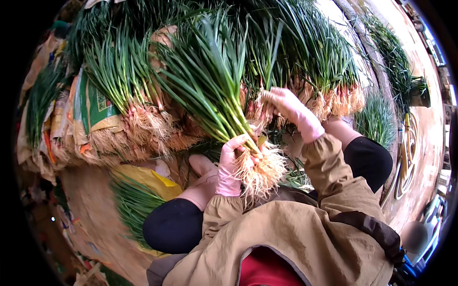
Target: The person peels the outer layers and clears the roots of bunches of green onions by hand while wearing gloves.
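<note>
My left hand (232, 157) grips a bunch of green garlic (241, 123) near its base. Pale, stringy roots (263, 169) hang past the fingers, and long flat leaves fan away up and to the left. My right hand (281, 103), a little blurred, is just beyond the bunch, its fingers curled around the lower stalk and roots of another green garlic plant (258, 109). Part of that plant is hidden by the hand. Both hands appear to wear thin pinkish gloves.
A large heap of green garlic (318, 53) lies ahead, roots facing me. Printed sacks (98, 103) are under its left side. More leaves (134, 203) lie by my left knee with a yellow sheet (150, 180). Right, beyond a log-like edge (365, 43), is a coiled hose (409, 153).
</note>
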{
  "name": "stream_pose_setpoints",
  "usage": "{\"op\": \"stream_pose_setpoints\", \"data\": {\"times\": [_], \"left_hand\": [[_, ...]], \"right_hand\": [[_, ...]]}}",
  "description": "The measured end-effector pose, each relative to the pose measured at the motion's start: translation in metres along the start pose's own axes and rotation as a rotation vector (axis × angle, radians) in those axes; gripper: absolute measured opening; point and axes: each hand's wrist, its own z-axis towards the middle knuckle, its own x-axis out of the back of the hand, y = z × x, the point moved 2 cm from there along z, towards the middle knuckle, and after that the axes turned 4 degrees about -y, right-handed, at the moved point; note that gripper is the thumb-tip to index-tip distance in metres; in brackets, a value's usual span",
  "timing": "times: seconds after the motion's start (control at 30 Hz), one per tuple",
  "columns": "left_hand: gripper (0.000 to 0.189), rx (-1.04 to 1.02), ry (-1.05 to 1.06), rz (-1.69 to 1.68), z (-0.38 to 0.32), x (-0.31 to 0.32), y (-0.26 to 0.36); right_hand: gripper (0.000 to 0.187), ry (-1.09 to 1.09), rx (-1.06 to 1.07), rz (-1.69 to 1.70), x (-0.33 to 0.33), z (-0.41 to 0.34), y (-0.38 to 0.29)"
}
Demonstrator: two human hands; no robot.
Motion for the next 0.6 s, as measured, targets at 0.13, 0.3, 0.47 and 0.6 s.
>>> {"op": "stream_pose_setpoints", "data": {"times": [0.13,0.3,0.47,0.6], "left_hand": [[0.031,0.147,0.186,0.106,0.002,0.0,-0.008],[0.031,0.161,0.178,0.042,0.002,0.006,-0.011],[0.038,0.016,-0.075,-0.045,0.009,-0.01,-0.012],[0.056,0.092,-0.272,-0.105,0.006,-0.003,-0.003]], "right_hand": [[0.035,0.135,0.299,-0.18,-0.037,-0.042,0.024],[0.033,0.21,0.52,-0.644,-0.032,-0.041,0.012],[0.027,0.381,0.296,0.007,0.012,-0.01,0.065],[0.027,-0.506,-0.076,-1.136,-0.002,-0.021,0.144]]}}
